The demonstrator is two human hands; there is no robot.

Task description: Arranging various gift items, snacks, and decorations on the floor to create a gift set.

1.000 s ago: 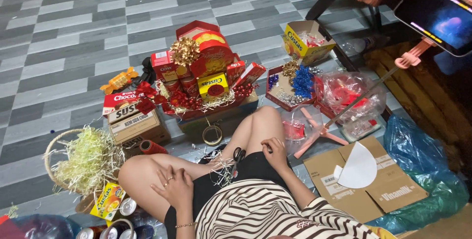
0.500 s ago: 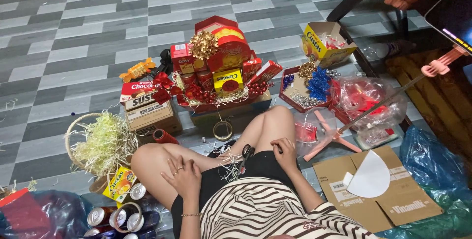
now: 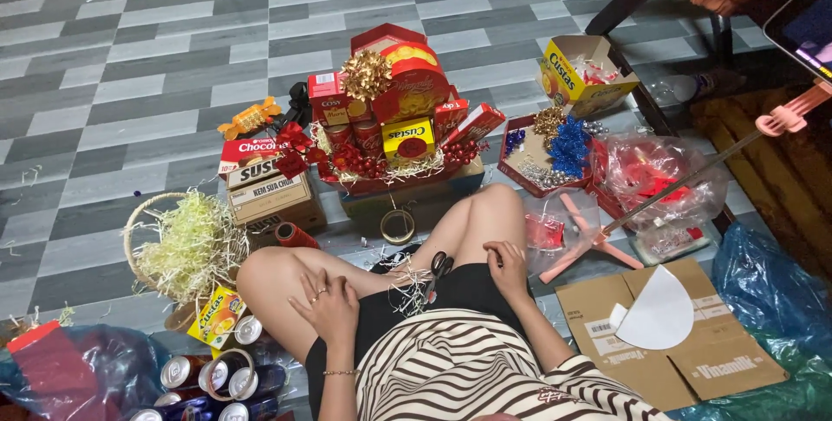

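Note:
I sit on the floor with my knees bent. My left hand (image 3: 329, 304) lies flat on my left thigh, fingers apart, with rings and a thin bracelet. My right hand (image 3: 507, 265) rests on my right thigh with its fingers curled in; nothing shows in it. Black-handled scissors (image 3: 439, 265) lie between my legs on some straw shreds, nearest my right hand. A gift hamper (image 3: 390, 105) of red and yellow boxes, cans and a gold bow stands just beyond my knees. A tape roll (image 3: 398, 226) lies in front of it.
A wicker basket of pale straw (image 3: 186, 243) and several cans (image 3: 217, 378) are at my left. Flattened cardboard with a white paper piece (image 3: 663, 317), a pink phone stand (image 3: 598, 235), plastic bags (image 3: 659, 174) and a tray of bows (image 3: 555, 148) are at my right.
The view has swung to the left, so the phone on the stand has slid to the right edge. Both hands have stayed on my thighs.

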